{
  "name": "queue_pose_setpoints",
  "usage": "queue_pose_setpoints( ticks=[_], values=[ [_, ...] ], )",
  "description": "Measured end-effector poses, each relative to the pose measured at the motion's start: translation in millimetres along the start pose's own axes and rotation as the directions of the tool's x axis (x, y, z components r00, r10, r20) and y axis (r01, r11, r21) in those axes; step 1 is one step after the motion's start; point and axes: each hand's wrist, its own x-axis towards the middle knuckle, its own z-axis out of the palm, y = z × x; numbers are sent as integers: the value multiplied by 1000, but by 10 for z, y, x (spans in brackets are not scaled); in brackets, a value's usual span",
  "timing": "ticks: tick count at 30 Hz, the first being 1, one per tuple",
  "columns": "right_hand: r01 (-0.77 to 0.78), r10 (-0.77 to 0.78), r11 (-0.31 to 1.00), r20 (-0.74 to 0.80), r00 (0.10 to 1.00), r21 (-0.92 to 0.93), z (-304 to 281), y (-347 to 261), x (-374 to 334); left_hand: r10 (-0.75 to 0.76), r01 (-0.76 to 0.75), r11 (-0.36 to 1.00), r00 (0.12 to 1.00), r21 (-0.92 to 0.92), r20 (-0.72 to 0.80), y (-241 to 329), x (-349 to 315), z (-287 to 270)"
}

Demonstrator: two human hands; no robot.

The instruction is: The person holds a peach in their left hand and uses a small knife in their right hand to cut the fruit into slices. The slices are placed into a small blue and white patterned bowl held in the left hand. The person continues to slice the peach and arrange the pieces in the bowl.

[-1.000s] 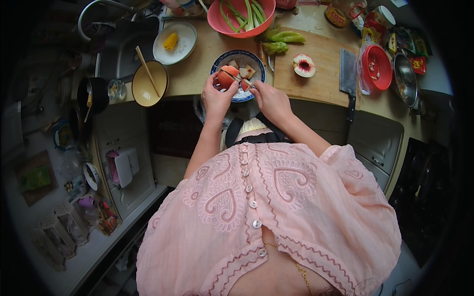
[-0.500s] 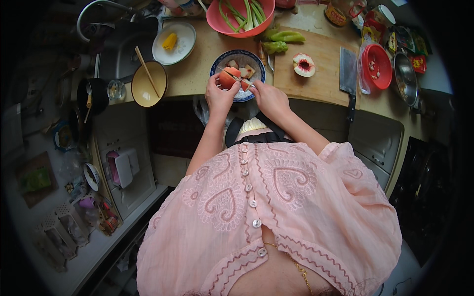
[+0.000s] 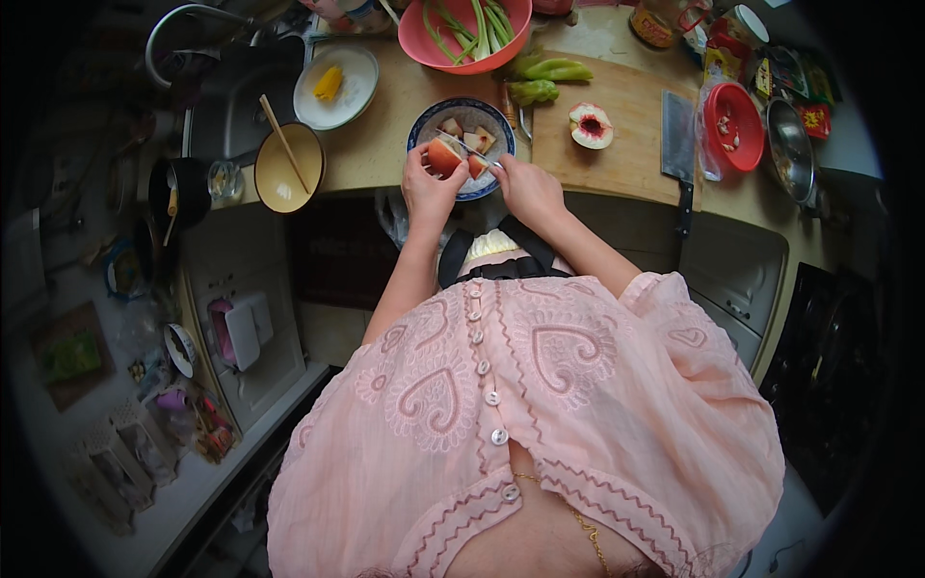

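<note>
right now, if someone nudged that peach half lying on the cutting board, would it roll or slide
The peach half seems to lie with its cut, pitted face up, so it rests on its rounded skin side and would probably rock or roll rather than stay put. The wet-looking flesh suggests it is slippery to pinch and soft enough to bruise. The wooden cutting board looks flat, so it likely would not travel far.

The lower part of the peach [image 3: 444, 155] is covered by the left hand [image 3: 429, 190]. The knife [image 3: 469, 149] handle is hidden within the right hand [image 3: 528, 188]. The pink bowl [image 3: 424, 39] is cut off by the upper edge. Items at the surface's [image 3: 385, 144] right end are too blurred to be told.
</note>
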Motion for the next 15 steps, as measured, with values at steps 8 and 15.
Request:
queue_pose_setpoints(
  ticks=[8,15],
  values=[
    [-50,49,997,12,999,56,-38,74,-6,-206,353,690,932,-632,297,-26,8,-190],
    [47,-51,944,3,999,327,-50,56,-19,-9,509,382,837,-772,547,70,-2,-307]
  ],
)
